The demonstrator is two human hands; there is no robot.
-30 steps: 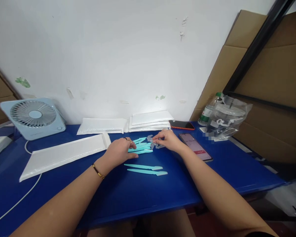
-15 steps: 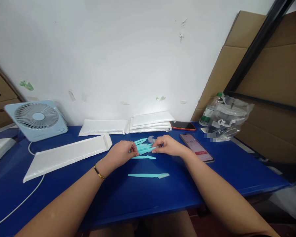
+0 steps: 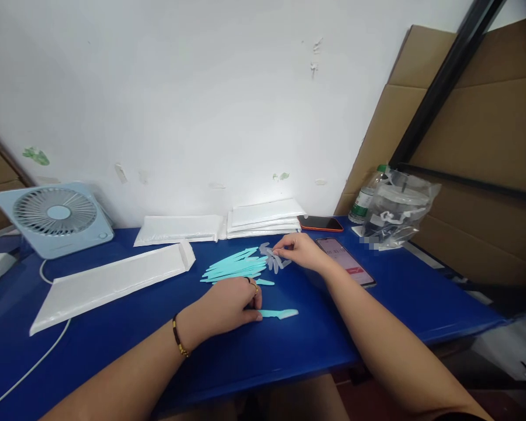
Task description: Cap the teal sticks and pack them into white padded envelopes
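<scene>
Head view: blue table [image 3: 377, 304] seen from above. A single teal razor [image 3: 277, 314] lies flat near the front edge, its handle end pinched under the fingertips of the left hand [image 3: 228, 305]; grip narrow, closed on the handle. A fanned pile of teal razors [image 3: 236, 269] lies just behind. The clear caps [image 3: 272, 258] at the pile's right end are touched by the right hand [image 3: 301, 250]; fingers curled, whether anything is actually held cannot be told. Razor judged light, stiff, thin plastic, a bit slippery on the smooth table; best taken at the handle, away from the capped blade end. Also seen: white mailers [image 3: 109, 280], fan [image 3: 55, 217], two phones [image 3: 346, 261].
</scene>
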